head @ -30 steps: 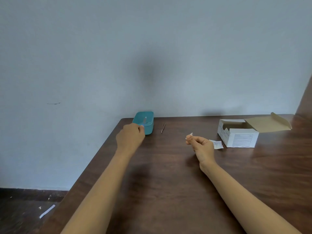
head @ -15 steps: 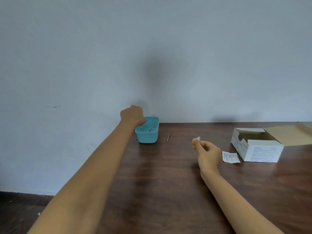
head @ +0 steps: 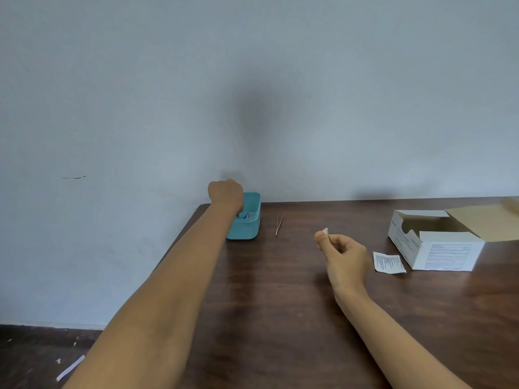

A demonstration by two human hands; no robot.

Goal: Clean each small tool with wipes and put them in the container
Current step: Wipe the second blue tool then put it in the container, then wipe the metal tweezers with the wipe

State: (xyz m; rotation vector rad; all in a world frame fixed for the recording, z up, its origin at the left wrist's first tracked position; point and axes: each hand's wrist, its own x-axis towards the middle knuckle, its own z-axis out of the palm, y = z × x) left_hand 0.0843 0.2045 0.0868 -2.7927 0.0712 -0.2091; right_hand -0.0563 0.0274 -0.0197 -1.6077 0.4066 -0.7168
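Note:
A small teal container (head: pixel 250 229) stands at the table's far left corner, with a blue-handled tool (head: pixel 245 215) showing inside it. My left hand (head: pixel 226 193) hovers over the container's left part, knuckles toward me and fingers pointing down into it, so they are hidden. Thin metal tweezers (head: pixel 279 224) lie on the table just right of the container. My right hand (head: pixel 344 256) is raised above the middle of the table and pinches a small folded white wipe (head: pixel 325 230) between thumb and forefinger.
The dark wooden table (head: pixel 280 318) butts against a grey wall. An open white wipe box (head: pixel 443 249) sits at the right, with a torn wipe wrapper (head: pixel 389 263) lying just left of it. The table's left edge drops to a dark floor.
My left hand has gone from the container's near rim up over it and stays there. My head has turned, shifting the view. My right hand holds the wipe as before.

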